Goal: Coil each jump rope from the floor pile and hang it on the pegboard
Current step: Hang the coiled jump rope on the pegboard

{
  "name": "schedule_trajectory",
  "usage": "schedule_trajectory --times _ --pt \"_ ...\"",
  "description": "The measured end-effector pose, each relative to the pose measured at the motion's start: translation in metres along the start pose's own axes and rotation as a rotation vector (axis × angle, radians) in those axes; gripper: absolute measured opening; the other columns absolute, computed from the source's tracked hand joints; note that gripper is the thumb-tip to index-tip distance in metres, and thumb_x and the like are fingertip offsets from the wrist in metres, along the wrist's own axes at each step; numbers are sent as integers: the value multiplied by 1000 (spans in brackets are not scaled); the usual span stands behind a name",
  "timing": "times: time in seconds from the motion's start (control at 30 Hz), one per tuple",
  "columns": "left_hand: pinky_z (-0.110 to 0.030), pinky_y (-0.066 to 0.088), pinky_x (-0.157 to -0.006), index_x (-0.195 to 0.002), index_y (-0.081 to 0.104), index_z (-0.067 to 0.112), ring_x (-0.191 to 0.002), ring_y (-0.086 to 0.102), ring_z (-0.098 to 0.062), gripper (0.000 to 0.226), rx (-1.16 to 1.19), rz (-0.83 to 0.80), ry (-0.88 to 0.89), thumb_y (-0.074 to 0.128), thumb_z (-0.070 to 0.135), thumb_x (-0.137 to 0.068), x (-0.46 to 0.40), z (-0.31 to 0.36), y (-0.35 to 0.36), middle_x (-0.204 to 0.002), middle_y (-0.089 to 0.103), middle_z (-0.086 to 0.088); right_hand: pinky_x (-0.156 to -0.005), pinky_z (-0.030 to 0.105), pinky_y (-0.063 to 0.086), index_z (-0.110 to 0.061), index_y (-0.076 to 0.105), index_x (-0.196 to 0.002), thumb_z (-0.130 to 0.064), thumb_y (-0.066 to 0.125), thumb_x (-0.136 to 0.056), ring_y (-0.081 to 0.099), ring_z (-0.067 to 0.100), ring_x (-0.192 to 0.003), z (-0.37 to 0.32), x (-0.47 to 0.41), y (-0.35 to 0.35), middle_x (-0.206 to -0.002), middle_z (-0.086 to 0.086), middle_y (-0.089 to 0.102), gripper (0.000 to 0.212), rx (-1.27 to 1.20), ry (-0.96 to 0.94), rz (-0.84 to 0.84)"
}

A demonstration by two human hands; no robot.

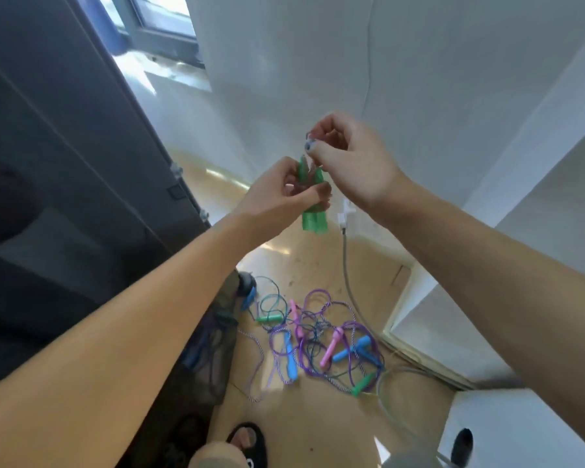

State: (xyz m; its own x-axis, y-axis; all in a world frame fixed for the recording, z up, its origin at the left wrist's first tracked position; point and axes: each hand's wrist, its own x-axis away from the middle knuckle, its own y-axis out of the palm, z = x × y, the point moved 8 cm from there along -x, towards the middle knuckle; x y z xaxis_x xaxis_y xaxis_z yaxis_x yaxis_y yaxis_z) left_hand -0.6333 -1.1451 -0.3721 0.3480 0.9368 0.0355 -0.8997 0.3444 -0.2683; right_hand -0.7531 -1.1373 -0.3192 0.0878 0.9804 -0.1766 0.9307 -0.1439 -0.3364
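My left hand [286,192] grips two green jump rope handles [313,216] side by side, held up in front of the white wall. My right hand [348,160] is just above them, its fingertips pinching the thin cord at the handles' tops; the cord itself is barely visible. Below on the wooden floor lies the pile of jump ropes [321,342], a tangle of purple, teal and striped cords with pink, blue and green handles. No pegboard is in view.
A dark cabinet or sofa [65,197] fills the left side. White shelving [487,298] stands to the right, with a grey cable [348,282] running down from a wall plug. My foot in a black slipper [249,442] is at the bottom.
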Motion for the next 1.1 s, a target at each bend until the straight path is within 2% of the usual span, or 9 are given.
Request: schedule_trajectory --times 0.13,0.2,0.33,0.5,0.6,0.7,0.8,1.0,1.1 --pt "-22 49 -67 -137 43 19 -70 66 -5 51 -161 -31 46 66 38 -95 -25 111 -42 -80 69 6 -58 19 49 -6 64 -99 -8 57 -90 61 4 -63 -96 -38 -37 -81 0 64 12 43 31 -22" --pt "-20 49 -70 -132 46 27 -68 62 -2 37 -237 -50 95 58 38 -99 -39 169 -62 -74 67 9 -46 14 46 -3 63 -101 -5 54 -90 61 1 -50 -144 -58 -53 -77 4 66 14 24 62 -56" --pt "-5 46 -66 -112 57 26 -82 66 1 9 -315 -80 164 55 27 -103 -70 274 -98 -97 71 0 -45 13 46 -1 63 -100 -4 54 -91 63 2 -48 -235 -103 -90 -78 7 68 13 4 80 -32" --pt "-11 48 -74 -108 67 10 -85 67 -2 12 -388 -56 255 63 18 -99 -106 362 -145 -99 71 0 -59 45 58 -4 61 -92 4 53 -83 64 25 -60 -309 -150 -113 -81 24 68 15 -41 141 -54" --pt "-26 56 -86 -103 67 21 -94 71 -12 7 -339 -113 328 68 21 -96 -120 395 -156 -100 72 4 -57 39 52 -3 57 -89 9 49 -78 59 28 -60 -338 -171 -121 -75 21 62 18 -76 125 -42" --pt "-25 55 -84 -93 60 39 -94 70 -12 18 -375 -120 400 65 21 -98 -131 420 -162 -92 68 12 -50 30 50 -6 56 -85 9 49 -75 59 25 -60 -354 -185 -124 -70 14 59 19 -91 104 -33" --pt "-33 57 -82 -85 58 36 -91 70 -16 20 -418 -116 376 62 22 -99 -145 430 -163 -86 67 10 -54 29 52 -10 57 -82 3 51 -73 60 21 -62 -358 -200 -127 -71 9 61 17 -52 111 -61" --pt "-26 50 -75 -83 62 37 -82 66 -7 16 -468 -49 255 63 31 -97 -166 448 -164 -87 70 11 -86 37 56 -16 59 -86 -12 57 -88 63 21 -91 -357 -235 -150 -93 9 64 5 -23 100 -52" --pt "-24 48 -72 -89 67 27 -78 65 -2 9 -469 -24 203 64 30 -96 -176 456 -162 -88 71 10 -90 45 58 -16 60 -89 -19 57 -91 66 27 -99 -355 -248 -158 -101 12 67 5 3 81 -60"
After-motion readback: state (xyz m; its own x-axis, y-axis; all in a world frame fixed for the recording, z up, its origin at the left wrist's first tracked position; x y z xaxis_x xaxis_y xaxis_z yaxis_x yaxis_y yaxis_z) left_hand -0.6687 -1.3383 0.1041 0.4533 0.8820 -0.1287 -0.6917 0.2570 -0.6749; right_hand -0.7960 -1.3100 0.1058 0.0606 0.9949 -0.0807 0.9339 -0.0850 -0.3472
